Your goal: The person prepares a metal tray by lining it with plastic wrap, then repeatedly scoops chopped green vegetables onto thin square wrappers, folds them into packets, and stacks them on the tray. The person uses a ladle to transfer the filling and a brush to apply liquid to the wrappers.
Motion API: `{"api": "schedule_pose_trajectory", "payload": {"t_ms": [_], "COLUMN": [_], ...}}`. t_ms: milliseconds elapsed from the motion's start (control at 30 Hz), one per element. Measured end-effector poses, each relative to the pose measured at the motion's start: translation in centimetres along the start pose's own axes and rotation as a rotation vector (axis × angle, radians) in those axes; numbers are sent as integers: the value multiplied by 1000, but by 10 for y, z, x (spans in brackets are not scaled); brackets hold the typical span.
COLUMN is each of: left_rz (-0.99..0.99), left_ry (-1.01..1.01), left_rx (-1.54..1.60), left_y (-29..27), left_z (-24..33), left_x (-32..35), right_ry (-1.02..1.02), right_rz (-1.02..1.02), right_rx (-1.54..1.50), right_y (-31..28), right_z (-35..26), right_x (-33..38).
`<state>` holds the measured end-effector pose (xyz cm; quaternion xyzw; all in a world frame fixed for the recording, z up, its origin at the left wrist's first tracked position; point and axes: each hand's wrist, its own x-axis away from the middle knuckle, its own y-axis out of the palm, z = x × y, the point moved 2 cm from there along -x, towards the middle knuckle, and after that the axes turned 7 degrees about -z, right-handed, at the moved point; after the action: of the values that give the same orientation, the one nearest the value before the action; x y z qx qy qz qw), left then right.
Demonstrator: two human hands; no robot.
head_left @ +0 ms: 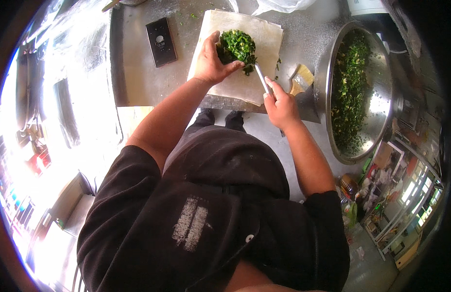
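Note:
A mound of chopped green leaves [235, 46] lies on a stack of thin pale dough sheets [240, 90] on the metal table. My left hand [212, 63] rests against the left side of the mound, its thumb and fingers spread apart around it. In my right hand [282, 104] is a slim silver utensil [261, 77], gripped with the index finger stretched along it. Its tip touches the lower right edge of the greens; its exact kind does not show. Just right of that hand, a wide brush [301, 79] with pale bristles lies on the table.
A big steel bowl [327, 92] at the right holds more chopped greens [351, 82]. A dark phone [161, 43] lies left of the sheets. White plastic film [283, 5] sits at the far edge. The table's front edge [220, 102] runs below my hands. Cluttered shelving [395, 194] stands at the lower right.

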<state>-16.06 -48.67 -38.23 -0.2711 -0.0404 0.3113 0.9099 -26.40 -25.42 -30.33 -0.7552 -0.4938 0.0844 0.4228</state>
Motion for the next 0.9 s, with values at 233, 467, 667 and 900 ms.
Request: {"api": "schedule_pose_trajectory", "payload": {"t_ms": [233, 467, 667, 900], "left_rz": [-17, -136, -167, -174], "left_ry": [27, 128, 93, -222], "left_rx": [3, -155, -141, 82], "left_y": [-2, 0, -7, -24], "left_z": [2, -2, 5, 9], "left_x": [2, 2, 3, 16], "right_ry": [-126, -57, -76, -199], "right_rz": [117, 152, 235, 372], "right_rx": [237, 322, 272, 130], "right_y": [-5, -14, -4, -20], "right_z": [-5, 13, 25, -7], "right_x": [5, 37, 53, 48]}}
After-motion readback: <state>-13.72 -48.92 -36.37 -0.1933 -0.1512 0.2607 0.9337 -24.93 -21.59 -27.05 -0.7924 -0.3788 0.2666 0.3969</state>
